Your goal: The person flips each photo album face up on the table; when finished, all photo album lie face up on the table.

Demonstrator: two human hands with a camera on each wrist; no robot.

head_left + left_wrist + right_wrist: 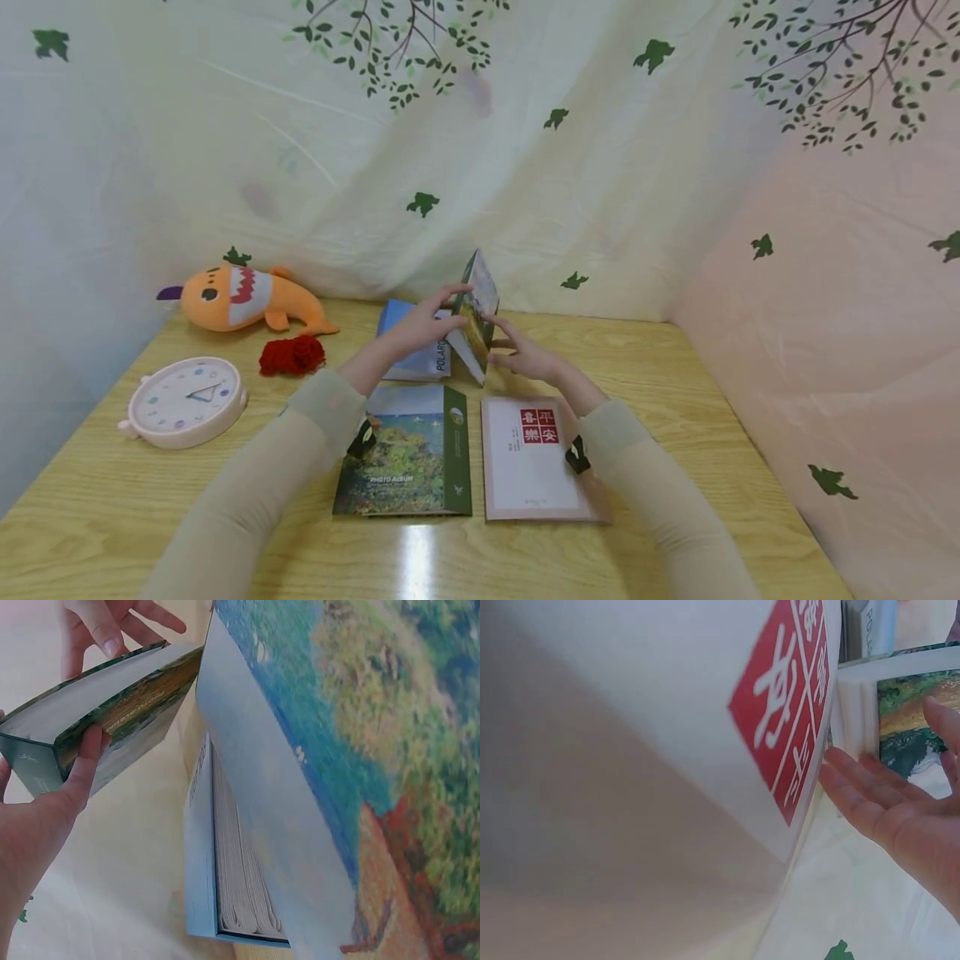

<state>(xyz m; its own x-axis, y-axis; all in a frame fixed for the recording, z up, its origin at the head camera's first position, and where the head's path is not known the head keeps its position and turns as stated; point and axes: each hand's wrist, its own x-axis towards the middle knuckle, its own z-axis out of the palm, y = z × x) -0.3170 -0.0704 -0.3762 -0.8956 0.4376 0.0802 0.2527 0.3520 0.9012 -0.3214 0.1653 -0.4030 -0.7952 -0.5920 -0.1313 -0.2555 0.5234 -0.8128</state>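
While left hand (426, 323) pinches green-spined, painted book (476, 335) — tilted | right hand (527, 357): fingers extended, contact hard to tell

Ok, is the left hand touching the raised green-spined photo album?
Touching: in the left wrist view, the left hand rests its thumb on the green-spined photo album.

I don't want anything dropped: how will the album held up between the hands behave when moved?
The album is probably stiff, since its covers look flat and straight-edged. It may feel heavy for its size, given the thick, pale block between them. If released, it could tip, being held up steeply.
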